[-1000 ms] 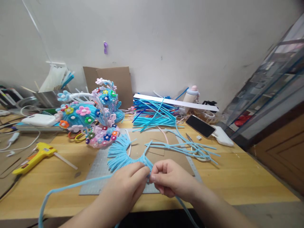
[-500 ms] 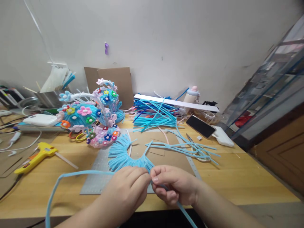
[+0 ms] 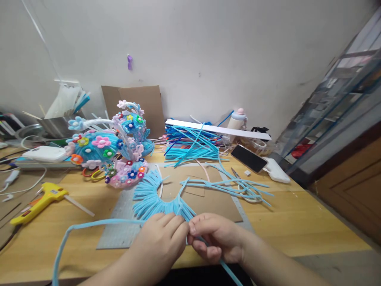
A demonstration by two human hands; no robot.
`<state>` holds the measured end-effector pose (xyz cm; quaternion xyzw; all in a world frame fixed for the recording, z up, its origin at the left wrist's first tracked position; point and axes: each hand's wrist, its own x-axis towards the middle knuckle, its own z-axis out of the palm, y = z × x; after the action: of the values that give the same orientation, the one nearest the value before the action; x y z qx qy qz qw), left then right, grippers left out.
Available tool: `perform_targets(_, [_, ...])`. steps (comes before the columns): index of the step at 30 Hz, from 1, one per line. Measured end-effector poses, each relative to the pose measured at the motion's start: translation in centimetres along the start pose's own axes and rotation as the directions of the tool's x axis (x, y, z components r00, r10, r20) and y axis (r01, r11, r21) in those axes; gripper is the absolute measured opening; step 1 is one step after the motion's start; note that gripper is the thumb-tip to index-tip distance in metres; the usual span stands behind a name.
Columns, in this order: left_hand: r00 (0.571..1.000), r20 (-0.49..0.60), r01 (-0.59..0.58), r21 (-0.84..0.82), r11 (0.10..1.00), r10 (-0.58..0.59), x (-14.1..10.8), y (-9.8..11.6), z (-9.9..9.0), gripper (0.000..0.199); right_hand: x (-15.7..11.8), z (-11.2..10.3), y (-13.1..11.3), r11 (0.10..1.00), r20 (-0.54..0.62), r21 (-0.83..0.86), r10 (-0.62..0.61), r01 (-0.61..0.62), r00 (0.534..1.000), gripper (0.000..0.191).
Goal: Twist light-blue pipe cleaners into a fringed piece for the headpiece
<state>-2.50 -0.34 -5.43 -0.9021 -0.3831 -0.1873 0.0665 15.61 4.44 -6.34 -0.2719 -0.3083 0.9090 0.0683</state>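
My left hand (image 3: pixel 165 240) and my right hand (image 3: pixel 212 240) meet at the near edge of the mat, both with fingers closed. Between them runs a light blue pipe cleaner (image 3: pixel 98 223). One part of it bends out to the left past my left hand, and another light blue length (image 3: pixel 230 272) leaves below my right hand. The pinch point itself is mostly hidden by my fingers. Just beyond my hands lies a curved fringe of light blue pipe cleaners (image 3: pixel 154 200), its lower right end touching or close behind my fingers.
Loose blue pipe cleaners (image 3: pixel 220 184) and scissors (image 3: pixel 236 174) lie right of the cardboard (image 3: pixel 217 202). Behind are a pipe-cleaner pile (image 3: pixel 190 149), a phone (image 3: pixel 248 157) and a bottle (image 3: pixel 237 119). A yellow glue gun (image 3: pixel 38 202) and flower-covered pieces (image 3: pixel 95 147) stand left.
The camera view has shifted slightly, so the table items appear a little further left. My hands keep nearly the same closed pose on the pipe cleaner.
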Motion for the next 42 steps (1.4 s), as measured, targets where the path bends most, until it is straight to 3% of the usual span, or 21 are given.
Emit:
perform_targets(5, [0.999,-0.042,-0.011,0.048,0.999,0.013,-0.2,-0.1,0.0,0.008,0.4,0.0,0.0,1.0,0.001,0.007,0.014,-0.014,1.0,0.003])
perform_targets(8, [0.994,-0.099,0.047,0.043,0.998,-0.043,-0.1,0.2,0.1,0.011,0.6,0.8,0.5,0.93,-0.164,-0.337,-0.213,0.148,0.963,0.005])
perform_targets(9, [0.991,-0.103,0.089,0.003,0.996,-0.088,-0.1,0.3,0.0,0.011,0.5,1.0,0.7,0.799,-0.192,-0.555,-0.393,0.231,0.899,0.008])
perform_targets(11, [0.98,-0.042,0.189,-0.143,0.972,-0.197,0.1,0.6,-0.1,0.01,0.1,1.6,1.3,0.3,-0.019,-0.916,-0.694,0.266,0.719,0.013])
perform_targets(13, [0.954,0.078,0.299,-0.288,0.91,-0.288,0.3,0.7,-0.2,0.01,-0.5,1.9,1.7,-0.154,0.245,-0.969,-0.722,0.195,0.647,0.014])
perform_targets(14, [0.94,0.131,0.341,-0.326,0.882,-0.315,0.3,0.7,-0.3,0.01,-0.8,2.1,1.8,-0.247,0.294,-0.955,-0.705,0.165,0.645,0.014])
perform_targets(16, [0.937,0.147,0.349,-0.324,0.879,-0.317,0.4,0.6,-0.2,0.01,-1.1,2.3,1.8,-0.124,0.18,-0.984,-0.719,0.13,0.671,0.014])
perform_targets(18, [0.966,0.054,0.259,-0.248,0.934,-0.254,0.3,0.5,-0.1,0.01,-1.1,2.4,1.5,0.317,-0.104,-0.938,-0.639,0.138,0.762,0.013])
perform_targets(20, [0.988,-0.059,0.137,-0.138,0.981,-0.146,0.2,0.4,0.1,0.01,-1.0,2.4,1.1,0.77,-0.249,-0.626,-0.344,0.121,0.905,0.011])
perform_targets(22, [0.991,-0.123,0.036,-0.042,0.998,-0.041,0.0,0.5,0.1,0.011,-0.9,2.2,0.8,0.974,-0.171,-0.223,-0.082,0.042,0.982,0.009])
perform_targets(24, [0.99,-0.136,-0.025,0.012,1.0,0.026,-0.1,0.5,0.1,0.009,-0.7,2.0,0.7,1.0,-0.089,0.021,-0.008,0.01,0.996,0.011])
perform_targets(26, [0.99,-0.138,-0.019,0.006,1.0,0.019,-0.2,0.6,0.0,0.01,-0.5,1.9,0.9,0.996,-0.091,0.057,-0.057,0.062,0.994,0.014])
perform_targets(30, [0.983,-0.072,0.154,-0.175,0.972,-0.169,-0.2,0.9,-0.1,0.012,-0.4,2.0,1.8,0.89,-0.23,-0.382,-0.351,0.247,0.908,0.011])
perform_targets(31, [0.977,-0.032,0.199,-0.224,0.954,-0.212,-0.2,1.0,-0.1,0.011,-0.5,2.0,2.0,0.764,-0.232,-0.585,-0.479,0.272,0.847,0.011])
perform_targets(33, [0.958,0.046,0.284,-0.288,0.915,-0.283,-0.1,1.2,-0.1,0.01,-0.9,1.9,2.5,0.316,-0.055,-0.916,-0.71,0.248,0.702,0.013])
perform_targets(35, [0.937,0.104,0.35,-0.316,0.882,-0.334,0.0,1.3,-0.2,0.01,-1.2,1.8,2.9,-0.109,0.197,-0.978,-0.758,0.177,0.621,0.015])
perform_targets(36, [0.929,0.12,0.369,-0.322,0.872,-0.349,0.1,1.2,-0.2,0.01,-1.3,1.8,2.9,-0.18,0.239,-0.971,-0.751,0.158,0.615,0.016])
perform_targets(37, [0.927,0.124,0.376,-0.323,0.868,-0.355,0.2,1.2,-0.3,0.01,-1.4,1.9,2.8,-0.13,0.198,-0.98,-0.756,0.154,0.624,0.016])
perform_targets(38, [0.93,0.111,0.366,-0.319,0.874,-0.349,0.2,1.1,-0.4,0.01,-1.4,2.0,2.6,0.034,0.083,-0.986,-0.751,0.163,0.656,0.016])
perform_targets(40, [0.947,0.053,0.319,-0.288,0.903,-0.318,0.3,0.9,-0.5,0.01,-1.2,2.2,2.0,0.532,-0.184,-0.826,-0.568,0.187,0.802,0.018])
perform_targets(42, [0.959,-0.016,0.271,-0.237,0.933,-0.282,0.2,0.8,-0.6,0.011,-1.1,2.4,1.3,0.888,-0.226,-0.439,-0.256,0.136,0.94,0.02])
